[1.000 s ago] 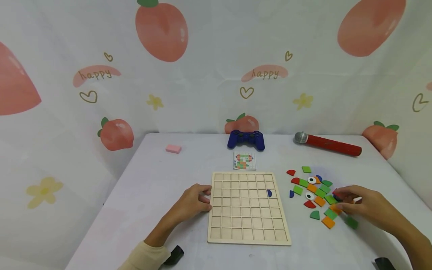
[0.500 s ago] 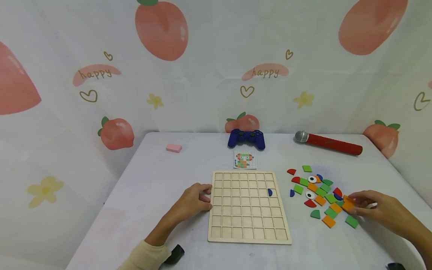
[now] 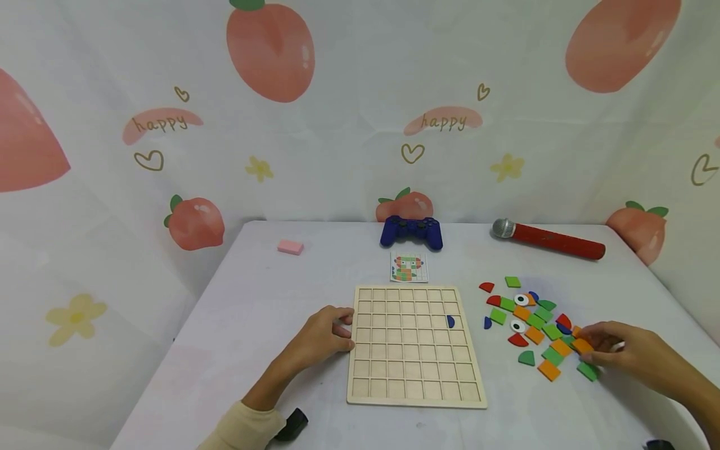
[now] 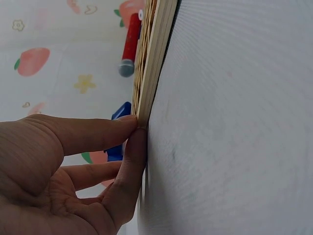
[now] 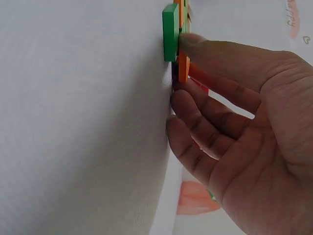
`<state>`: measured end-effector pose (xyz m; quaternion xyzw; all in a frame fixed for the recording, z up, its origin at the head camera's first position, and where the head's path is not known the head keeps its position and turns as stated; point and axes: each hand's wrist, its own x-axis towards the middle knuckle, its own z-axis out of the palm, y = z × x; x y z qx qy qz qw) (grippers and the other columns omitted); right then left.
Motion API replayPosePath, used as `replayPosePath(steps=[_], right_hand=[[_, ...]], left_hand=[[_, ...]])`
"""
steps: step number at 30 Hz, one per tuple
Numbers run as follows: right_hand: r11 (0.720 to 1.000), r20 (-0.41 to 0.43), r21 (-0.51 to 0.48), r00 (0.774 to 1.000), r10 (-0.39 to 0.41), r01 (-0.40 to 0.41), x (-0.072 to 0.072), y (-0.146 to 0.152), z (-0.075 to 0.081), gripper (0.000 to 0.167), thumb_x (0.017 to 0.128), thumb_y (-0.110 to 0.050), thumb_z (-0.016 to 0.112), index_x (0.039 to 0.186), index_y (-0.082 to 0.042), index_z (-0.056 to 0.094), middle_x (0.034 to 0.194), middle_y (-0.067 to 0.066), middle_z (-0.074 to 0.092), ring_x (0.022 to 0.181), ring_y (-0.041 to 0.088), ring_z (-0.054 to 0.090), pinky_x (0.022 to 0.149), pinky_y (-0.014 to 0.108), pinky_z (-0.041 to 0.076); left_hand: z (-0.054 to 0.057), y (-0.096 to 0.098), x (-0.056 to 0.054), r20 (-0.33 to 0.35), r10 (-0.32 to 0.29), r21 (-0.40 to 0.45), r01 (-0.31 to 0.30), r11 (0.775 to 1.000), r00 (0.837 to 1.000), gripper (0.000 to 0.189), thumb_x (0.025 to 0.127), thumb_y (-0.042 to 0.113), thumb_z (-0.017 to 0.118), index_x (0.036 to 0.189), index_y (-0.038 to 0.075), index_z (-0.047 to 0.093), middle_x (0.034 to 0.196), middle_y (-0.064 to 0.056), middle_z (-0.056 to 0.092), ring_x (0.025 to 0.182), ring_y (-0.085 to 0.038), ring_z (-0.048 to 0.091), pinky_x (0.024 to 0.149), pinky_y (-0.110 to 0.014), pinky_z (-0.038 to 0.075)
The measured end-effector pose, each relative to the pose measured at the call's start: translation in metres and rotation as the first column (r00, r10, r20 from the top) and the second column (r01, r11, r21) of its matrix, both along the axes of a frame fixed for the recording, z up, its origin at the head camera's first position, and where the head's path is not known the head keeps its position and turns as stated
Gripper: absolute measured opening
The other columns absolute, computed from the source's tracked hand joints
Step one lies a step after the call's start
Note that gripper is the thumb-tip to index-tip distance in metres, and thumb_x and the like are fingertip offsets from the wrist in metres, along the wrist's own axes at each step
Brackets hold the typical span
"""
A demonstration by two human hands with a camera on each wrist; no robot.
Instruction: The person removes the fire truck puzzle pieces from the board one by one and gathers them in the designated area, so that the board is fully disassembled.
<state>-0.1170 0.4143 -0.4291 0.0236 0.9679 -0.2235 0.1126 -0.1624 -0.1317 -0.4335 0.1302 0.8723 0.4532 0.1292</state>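
My left hand (image 3: 322,334) holds the left edge of a wooden grid board (image 3: 395,370). In the left wrist view, thumb and index finger (image 4: 133,142) pinch the board's rim (image 4: 155,63). A blue half-round piece (image 3: 450,321) lies on the board near its right side. My right hand (image 3: 632,350), at the right end of the scattered tiles, pinches an orange square tile (image 3: 582,345) between thumb and fingers. The right wrist view shows the thumb against the orange tile (image 5: 184,68), beside a green square tile (image 5: 170,32). Other fingertips are near the tabletop.
Several green, orange, red and blue tiles (image 3: 534,335) and two eye tiles (image 3: 518,325) lie right of the board. Behind stand a pattern card (image 3: 409,267), blue game controller (image 3: 412,232), red microphone (image 3: 554,241) and pink block (image 3: 290,247).
My right hand moved right and toward me along the tiles, uncovering red and blue pieces. The orange tile in its fingers has shifted slightly. The left hand stays at the board.
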Motion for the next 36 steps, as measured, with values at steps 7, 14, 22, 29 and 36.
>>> replayPosePath(steps=[7,14,22,29,36], right_hand=[[1.000,-0.009,-0.007,1.000,-0.006,0.006,0.000,0.001,-0.001,0.047,0.088,-0.020,0.084,0.121,0.010,0.070,0.102,0.009,0.072,0.089,0.022,0.061,0.069,0.031,0.053],[1.000,-0.028,0.002,1.000,-0.001,0.001,0.000,0.001,0.000,0.047,0.089,-0.024,0.084,0.120,0.009,0.071,0.100,0.005,0.072,0.088,0.022,0.059,0.067,0.024,0.051],[1.000,-0.059,-0.017,0.998,0.021,-0.022,0.000,-0.014,0.009,0.040,0.094,-0.027,0.081,0.118,0.004,0.074,0.098,0.002,0.069,0.089,0.021,0.059,0.065,0.021,0.053],[0.994,-0.157,-0.047,0.984,0.087,-0.096,-0.002,-0.030,0.015,0.041,0.096,-0.027,0.080,0.125,0.002,0.074,0.105,0.001,0.069,0.084,0.001,0.056,0.071,0.017,0.055],[0.980,-0.205,-0.089,0.966,0.158,-0.179,-0.009,-0.052,0.018,0.034,0.097,-0.020,0.078,0.127,-0.003,0.074,0.110,0.004,0.066,0.093,0.014,0.061,0.073,0.018,0.056]], left_hand=[[0.000,0.000,0.000,0.000,0.002,-0.003,-0.002,1.000,1.000,0.064,0.084,-0.001,0.080,0.145,-0.005,0.059,0.120,-0.010,0.063,0.104,-0.020,0.071,0.085,-0.035,0.059],[0.000,0.000,-0.001,0.003,0.001,-0.007,-0.001,1.000,1.000,0.065,0.085,-0.001,0.080,0.145,-0.005,0.059,0.120,-0.009,0.063,0.104,-0.020,0.070,0.085,-0.035,0.059],[-0.001,0.000,-0.001,-0.001,-0.001,-0.007,0.001,1.000,1.000,0.064,0.085,-0.001,0.081,0.145,-0.005,0.059,0.121,-0.010,0.063,0.103,-0.020,0.070,0.085,-0.035,0.059],[0.001,0.001,0.000,0.002,0.000,-0.009,0.000,1.000,1.000,0.064,0.085,-0.001,0.081,0.145,-0.005,0.060,0.119,-0.009,0.063,0.102,-0.020,0.069,0.084,-0.035,0.059],[0.001,0.001,0.000,0.002,0.001,-0.009,-0.001,1.000,1.000,0.064,0.084,-0.001,0.081,0.145,-0.005,0.060,0.119,-0.009,0.063,0.102,-0.020,0.069,0.084,-0.036,0.059]])
